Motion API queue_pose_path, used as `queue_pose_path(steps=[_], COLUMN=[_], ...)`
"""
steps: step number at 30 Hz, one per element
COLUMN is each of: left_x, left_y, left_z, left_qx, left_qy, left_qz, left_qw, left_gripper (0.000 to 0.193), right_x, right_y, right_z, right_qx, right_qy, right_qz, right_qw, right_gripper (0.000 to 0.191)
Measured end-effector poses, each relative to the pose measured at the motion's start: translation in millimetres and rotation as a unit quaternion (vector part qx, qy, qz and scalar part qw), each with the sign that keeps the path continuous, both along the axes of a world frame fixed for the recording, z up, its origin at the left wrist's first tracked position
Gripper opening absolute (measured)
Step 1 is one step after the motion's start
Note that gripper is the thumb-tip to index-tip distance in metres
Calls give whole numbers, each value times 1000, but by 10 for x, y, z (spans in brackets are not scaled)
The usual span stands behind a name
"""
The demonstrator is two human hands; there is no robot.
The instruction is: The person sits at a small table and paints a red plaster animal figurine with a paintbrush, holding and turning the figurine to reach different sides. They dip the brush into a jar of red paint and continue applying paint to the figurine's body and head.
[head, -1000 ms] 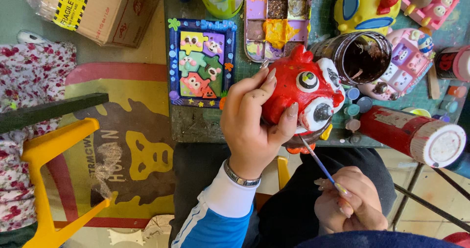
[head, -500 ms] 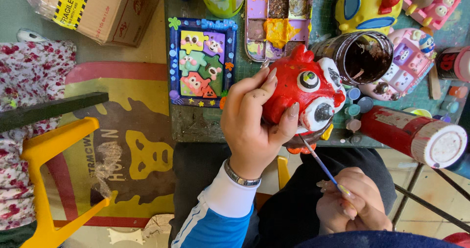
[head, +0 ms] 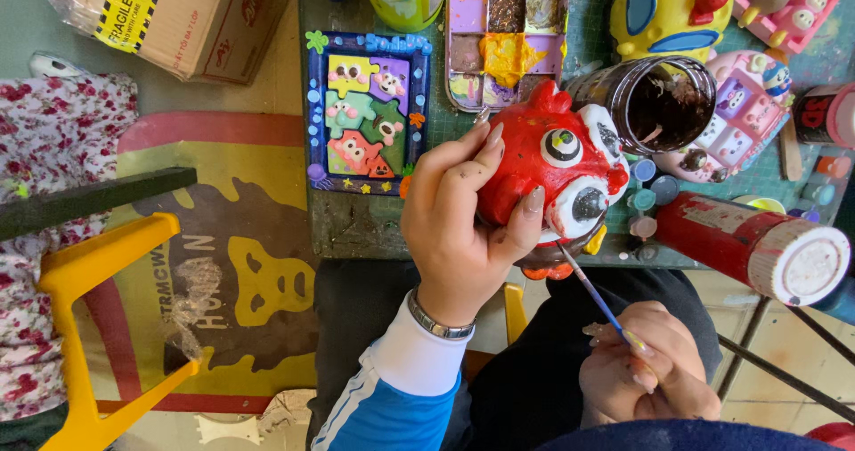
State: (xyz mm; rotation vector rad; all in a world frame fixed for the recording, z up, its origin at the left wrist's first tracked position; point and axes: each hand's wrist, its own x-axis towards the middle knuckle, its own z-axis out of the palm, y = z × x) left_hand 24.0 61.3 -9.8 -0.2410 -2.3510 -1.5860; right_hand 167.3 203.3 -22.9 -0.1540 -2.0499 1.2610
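Item: red painted figurine (head: 543, 170), a rounded hollow-looking cast with white ringed eyes, a red crest on top and orange feet below; held at the near edge of the green work table (head: 356, 224), over the person's lap.
Left hand (head: 459, 228): wrapped round the figurine's back and left flank, fingers spread over the top, thumb pressed along the front beside the lower eye. Firm cupping hold.
Right hand (head: 646, 371): below and right of the figurine, fingers pinched together on the thin blue-handled paintbrush (head: 592, 291), whose tip meets the figurine's underside near the yellow beak.
Handling, judged: rigid, probably light for its bulk; likely brittle plaster or ceramic that chips if knocked. Gloss suggests a slick surface, and fresh paint would smear.
Hold points, judged: broad back and sides, as now; avoid crest, feet, beak and eyes.
Just right of figurine: dark glass jar of murky rinse water (head: 655, 104), nearly touching it; a spill hazard.
Lower right of figurine: red cylindrical canister (head: 757, 242) lying on its side.
Above figurine: compartmented paint palette (head: 503, 37).
Left of figurine: blue-framed painted relief plaque (head: 367, 113).
Far left of figurine: yellow plastic chair frame (head: 85, 317).
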Motion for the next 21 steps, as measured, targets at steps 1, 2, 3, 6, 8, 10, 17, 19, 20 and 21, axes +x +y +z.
queue_pose_path(steps=[1, 2, 3, 6, 8, 10, 17, 19, 20, 21], left_x=[1, -2, -3, -6, -9, -11, -3, -11, -12, -10], left_y=[-1, -1, -1, 4, 10, 11, -4, -6, -6, -6], left_z=[0, -1, -1, -1, -2, -4, -6, -9, -9, -8], left_qx=[0, 1, 1, 1, 0, 0, -1, -4, -6, -6], left_qy=[0, 1, 1, 2, 2, 2, -1, 1, 2, 2], left_qz=[0, -1, -1, -1, 0, 0, 1, 3, 4, 4], left_qw=[1000, 1000, 1000, 1000, 1000, 1000, 1000, 1000, 1000, 1000], left_gripper=[40, 40, 40, 40, 39, 39, 40, 40, 40, 39], right_x=[-3, 5, 16, 73, 100, 102, 46, 96, 155, 212], right_y=[12, 19, 29, 63, 47, 11, 486, 721, 726, 733], right_z=[1, -3, -15, -72, -127, -159, 89, 134, 87, 35], right_qx=[12, 10, 9, 7, 3, -6, 168, 214, 212, 210], right_qy=[1, 3, 6, 4, 12, 32, -17, -68, -57, -47], right_qz=[-4, -6, -9, 5, 12, 10, 202, 328, 308, 287], right_qw=[1000, 1000, 1000, 1000, 1000, 999, 965, 918, 926, 934], right_gripper=[40, 40, 40, 41, 42, 45, 24, 20, 20, 20])
